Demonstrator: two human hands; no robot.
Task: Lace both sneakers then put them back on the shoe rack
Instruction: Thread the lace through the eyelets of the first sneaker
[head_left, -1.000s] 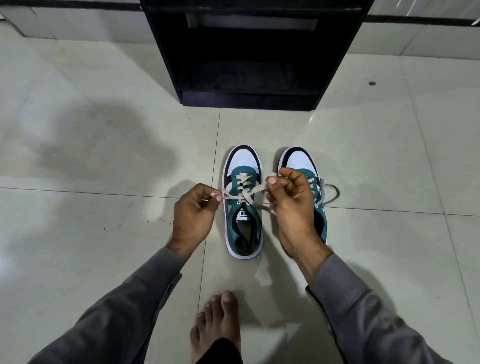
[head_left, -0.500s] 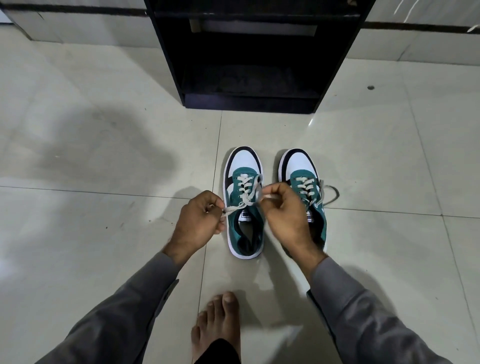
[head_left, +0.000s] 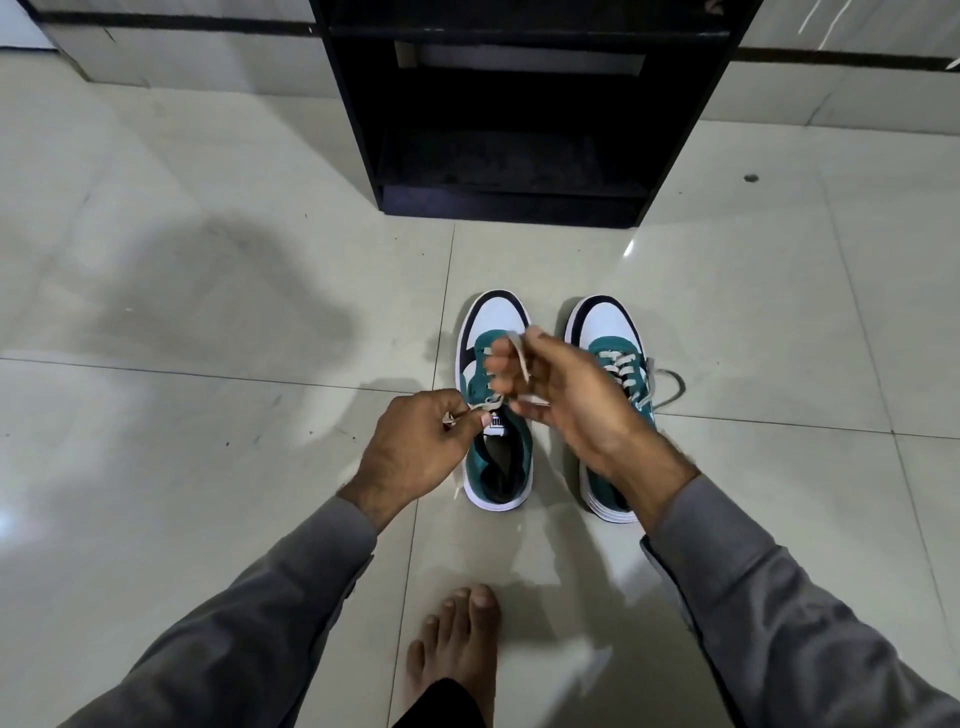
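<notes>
Two teal, white and black sneakers stand side by side on the tiled floor, toes pointing to the rack. My left hand (head_left: 421, 444) pinches one end of the beige lace (head_left: 488, 402) beside the left sneaker (head_left: 497, 317). Above that shoe's tongue my right hand (head_left: 561, 395) holds the other lace end, which loops over its blurred fingers. The right sneaker (head_left: 610, 325) is laced, with a loose lace loop lying on the floor to its right; my right wrist hides its heel part.
The black shoe rack (head_left: 511, 200) stands just beyond the sneakers, its low shelf dark. My bare foot (head_left: 457, 644) rests on the floor near the bottom edge. Pale floor tiles (head_left: 208, 312) stretch to both sides.
My right hand has lifted and swung forward over the left sneaker with its lace end. The left hand has stayed beside the shoe, still pinching its end.
</notes>
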